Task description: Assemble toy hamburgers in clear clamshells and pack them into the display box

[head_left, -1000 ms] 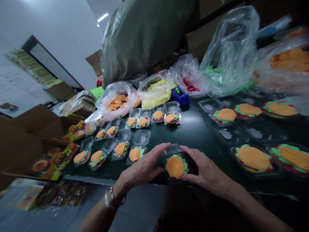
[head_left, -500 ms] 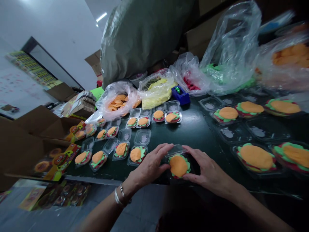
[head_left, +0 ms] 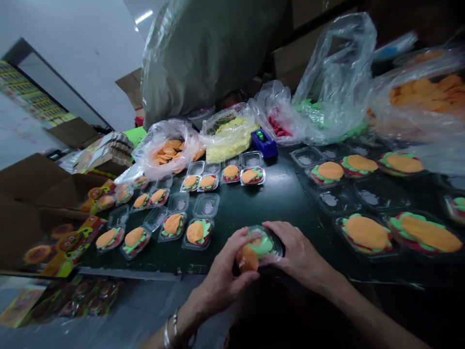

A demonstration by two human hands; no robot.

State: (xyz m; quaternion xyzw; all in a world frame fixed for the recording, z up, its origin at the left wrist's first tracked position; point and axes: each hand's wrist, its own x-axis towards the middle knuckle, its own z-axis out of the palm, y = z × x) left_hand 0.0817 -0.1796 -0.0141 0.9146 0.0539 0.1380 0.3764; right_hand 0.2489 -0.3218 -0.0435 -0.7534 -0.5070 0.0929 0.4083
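Observation:
A clear plastic box point(head_left: 278, 246) with a toy burger point(head_left: 263, 246) is between my two hands at the table's front edge. My left hand point(head_left: 228, 264) grips its left side, fingers above and thumb below, around the orange bun part point(head_left: 248, 258). My right hand point(head_left: 296, 252) is wrapped round the right side, fingers at the top and thumb underneath. Green lettuce shows between the hands. Blur and glare keep me from telling whether the lid is fully closed. The nearest open box point(head_left: 198, 233), with a burger in its base, stands left of my left hand.
Several open boxes with burgers stand left and right on the dark table point(head_left: 279, 198). Behind are bags of orange pieces point(head_left: 169, 151), yellow sheets point(head_left: 232, 133), and green pieces point(head_left: 316, 114), plus a blue tape dispenser point(head_left: 264, 143). A cardboard carton point(head_left: 34, 182) is at left.
The burger box has been tilted, and its lid no longer stands up behind the burger. My left hand has moved down and left, around the orange bun side. The view has shifted.

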